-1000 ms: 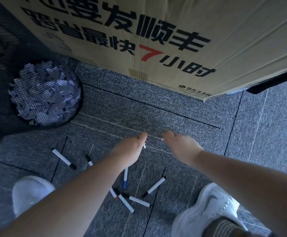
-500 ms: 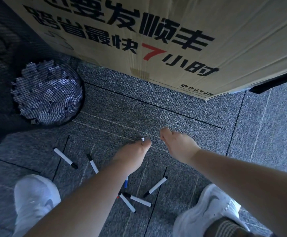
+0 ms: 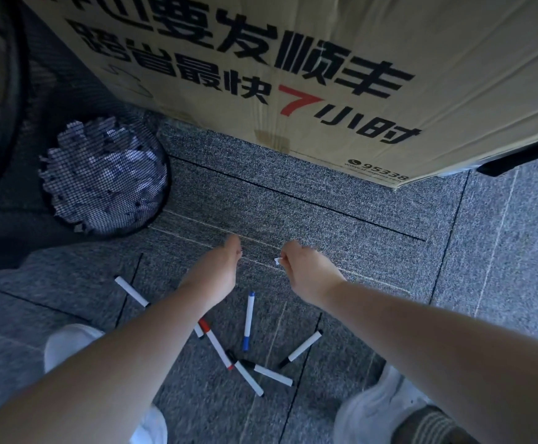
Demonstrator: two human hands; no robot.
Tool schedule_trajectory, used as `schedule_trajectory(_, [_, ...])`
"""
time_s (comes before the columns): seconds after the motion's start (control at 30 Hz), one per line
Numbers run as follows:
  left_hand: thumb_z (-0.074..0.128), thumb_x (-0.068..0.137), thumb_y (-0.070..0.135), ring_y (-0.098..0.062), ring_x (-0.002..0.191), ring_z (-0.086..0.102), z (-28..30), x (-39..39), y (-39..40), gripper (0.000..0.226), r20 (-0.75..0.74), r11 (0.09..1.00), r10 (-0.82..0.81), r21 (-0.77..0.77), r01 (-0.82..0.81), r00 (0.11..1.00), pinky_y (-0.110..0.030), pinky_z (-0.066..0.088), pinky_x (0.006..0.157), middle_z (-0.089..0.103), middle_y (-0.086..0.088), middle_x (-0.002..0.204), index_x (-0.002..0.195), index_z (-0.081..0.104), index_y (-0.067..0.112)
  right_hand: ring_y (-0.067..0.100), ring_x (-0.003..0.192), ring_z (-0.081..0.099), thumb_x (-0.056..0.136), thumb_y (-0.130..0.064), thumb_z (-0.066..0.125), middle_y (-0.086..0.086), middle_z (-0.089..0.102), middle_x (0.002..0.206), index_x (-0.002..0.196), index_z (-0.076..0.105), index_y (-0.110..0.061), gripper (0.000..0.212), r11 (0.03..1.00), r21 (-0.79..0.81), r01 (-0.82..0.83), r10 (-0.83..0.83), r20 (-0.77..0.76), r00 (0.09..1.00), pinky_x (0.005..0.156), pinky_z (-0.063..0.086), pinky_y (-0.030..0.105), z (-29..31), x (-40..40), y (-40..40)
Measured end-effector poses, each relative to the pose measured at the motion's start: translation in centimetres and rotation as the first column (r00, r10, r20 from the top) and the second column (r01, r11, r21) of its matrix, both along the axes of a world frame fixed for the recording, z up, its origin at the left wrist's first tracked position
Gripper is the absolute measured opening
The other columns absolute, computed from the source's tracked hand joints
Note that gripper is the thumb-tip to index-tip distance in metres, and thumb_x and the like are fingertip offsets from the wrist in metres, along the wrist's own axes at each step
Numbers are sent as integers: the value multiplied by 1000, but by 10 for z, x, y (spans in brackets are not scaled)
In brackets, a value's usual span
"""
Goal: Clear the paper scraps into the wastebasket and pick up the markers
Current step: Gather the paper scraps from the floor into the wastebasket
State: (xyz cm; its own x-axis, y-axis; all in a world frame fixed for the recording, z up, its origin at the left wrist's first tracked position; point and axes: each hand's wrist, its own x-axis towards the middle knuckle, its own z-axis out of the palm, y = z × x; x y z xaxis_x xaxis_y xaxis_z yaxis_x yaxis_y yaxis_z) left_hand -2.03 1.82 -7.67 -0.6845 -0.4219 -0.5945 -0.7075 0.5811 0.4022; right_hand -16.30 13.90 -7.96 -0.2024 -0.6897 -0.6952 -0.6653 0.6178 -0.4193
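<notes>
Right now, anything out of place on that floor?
Yes. Markers lie loose on the carpet at odd angles between the shoes: a blue one, a red one, several black-capped. The right hand pinches a small white paper scrap. The mesh wastebasket already holds many scraps.

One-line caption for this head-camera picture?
Right hand pinches a paper scrap; left hand beside it; markers lie below.
</notes>
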Motion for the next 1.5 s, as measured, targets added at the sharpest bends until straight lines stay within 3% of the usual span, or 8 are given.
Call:
schedule_trajectory(0.13, [37,99,12,-14,38,25,-1,2,-1,5,11,1000,19,12,-19,1000,-30,19,41,38,0,49,96,39,9,24,64,54,97,-8,41,16,60,93,125,39,-2,28,998,50,-49,52,-60,997,46,41,28,2,7,-6])
schedule_trajectory(0.27, [39,98,11,-15,40,30,1,5,0,4,5,997,61,45,-61,998,-31,21,42,41,-1,51,95,37,12,25,60,58,95,-3,45,8,54,73,121,40,-3,27,997,80,-10,16,-73,997,40,42,27,2,16,-10])
schedule_trajectory(0.47, [38,97,7,-17,43,31,3,9,-3,10,43,992,108,60,-111,993,-32,22,44,40,-2,53,92,34,15,23,60,57,94,2,45,13,61,87,125,35,-1,33,995,96,17,0,-175,985,51,48,26,10,24,-13])
schedule_trajectory(0.8, [41,98,9,-15,44,37,7,6,-9,5,1,987,157,30,-157,988,-27,24,41,43,-1,58,103,40,10,24,62,58,89,10,41,14,63,88,129,33,-2,43,955,121,272,-262,-91,961,42,40,26,8,40,-14])
schedule_trajectory(0.9, [37,99,13,-17,45,37,9,4,-11,5,-4,985,170,38,-169,986,-29,25,42,45,-3,58,101,41,9,15,55,51,89,9,43,5,52,71,119,41,-3,33,959,121,255,-253,-33,967,41,43,26,8,34,-15])
schedule_trajectory(1.13, [43,96,5,-12,42,29,20,0,-19,8,-26,997,65,-27,-66,998,-26,19,41,37,0,54,91,38,9,12,56,54,94,0,43,5,56,74,104,46,-8,13,978,7,208,-208,-23,978,44,41,17,31,-16,-19])
schedule_trajectory(1.23, [46,94,3,-14,44,30,26,-6,-19,17,-15,999,32,-31,-32,999,-28,23,43,38,0,56,87,34,13,15,55,56,92,3,45,6,57,72,101,45,-8,14,991,-3,133,-133,-69,989,44,47,24,41,-34,-19])
schedule_trajectory(1.5, [40,93,-2,-14,46,29,92,-25,-31,19,56,1000,-19,7,19,998,-31,19,44,35,-3,57,88,32,14,14,51,48,92,3,47,2,50,67,108,43,-5,18,999,-19,-39,37,-95,995,37,35,24,95,-44,-39])
